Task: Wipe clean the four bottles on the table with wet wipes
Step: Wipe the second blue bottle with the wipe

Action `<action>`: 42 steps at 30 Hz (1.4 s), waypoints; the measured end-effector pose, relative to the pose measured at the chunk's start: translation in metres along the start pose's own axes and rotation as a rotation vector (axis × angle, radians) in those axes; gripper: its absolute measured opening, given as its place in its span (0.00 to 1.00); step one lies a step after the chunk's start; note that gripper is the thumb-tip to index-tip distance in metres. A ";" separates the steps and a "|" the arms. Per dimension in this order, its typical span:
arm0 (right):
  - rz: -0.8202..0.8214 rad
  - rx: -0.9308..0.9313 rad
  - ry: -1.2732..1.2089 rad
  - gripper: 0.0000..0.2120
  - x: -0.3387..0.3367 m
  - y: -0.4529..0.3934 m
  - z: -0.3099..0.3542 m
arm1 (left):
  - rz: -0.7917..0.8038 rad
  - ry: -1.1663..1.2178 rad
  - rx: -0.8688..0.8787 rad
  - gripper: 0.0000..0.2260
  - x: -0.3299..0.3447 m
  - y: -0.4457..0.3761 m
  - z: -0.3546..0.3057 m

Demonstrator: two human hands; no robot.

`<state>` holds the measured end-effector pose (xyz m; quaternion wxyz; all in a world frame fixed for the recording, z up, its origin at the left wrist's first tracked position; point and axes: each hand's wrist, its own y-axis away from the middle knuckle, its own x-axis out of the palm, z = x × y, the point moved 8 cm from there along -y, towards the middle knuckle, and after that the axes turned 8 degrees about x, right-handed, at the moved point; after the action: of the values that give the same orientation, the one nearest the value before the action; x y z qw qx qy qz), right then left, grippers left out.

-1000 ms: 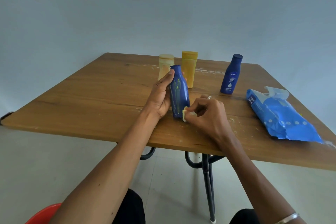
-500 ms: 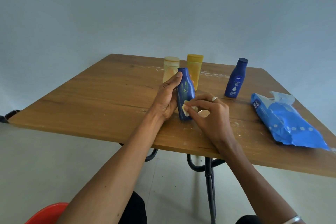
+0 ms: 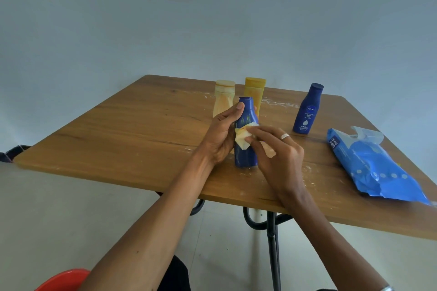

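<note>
A dark blue bottle (image 3: 246,156) stands upright near the front edge of the wooden table (image 3: 142,130). My left hand (image 3: 221,134) grips it from the left side. My right hand (image 3: 276,156) presses a folded, yellow-stained wet wipe (image 3: 242,138) against the middle of this bottle. Behind it stand a cream bottle (image 3: 223,98) and a yellow bottle (image 3: 254,94). A second dark blue bottle (image 3: 307,108) with a white label stands to the right, apart from both hands.
A blue pack of wet wipes (image 3: 371,165) lies on the table's right side with its flap lifted. White smears and crumbs mark the wood around the bottles. A red stool or bucket edge (image 3: 61,281) shows at the bottom left, below the table.
My right hand has slid the wipe up from the bottle's base to its middle. My left hand keeps the same grip on the bottle.
</note>
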<state>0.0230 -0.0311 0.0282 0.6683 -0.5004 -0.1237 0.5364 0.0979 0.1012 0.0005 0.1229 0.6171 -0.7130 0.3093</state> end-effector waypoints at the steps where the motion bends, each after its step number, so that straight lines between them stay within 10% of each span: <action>1: -0.052 0.038 -0.014 0.12 -0.005 -0.001 -0.003 | 0.001 0.005 0.001 0.21 0.001 0.000 0.000; 42: 0.047 -0.134 0.334 0.20 0.020 -0.004 0.019 | -0.018 0.097 -0.047 0.23 -0.005 0.004 -0.001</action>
<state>0.0195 -0.0038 0.0328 0.6321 -0.6287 -0.0347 0.4516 0.0951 0.1060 -0.0024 0.1744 0.6046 -0.7078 0.3211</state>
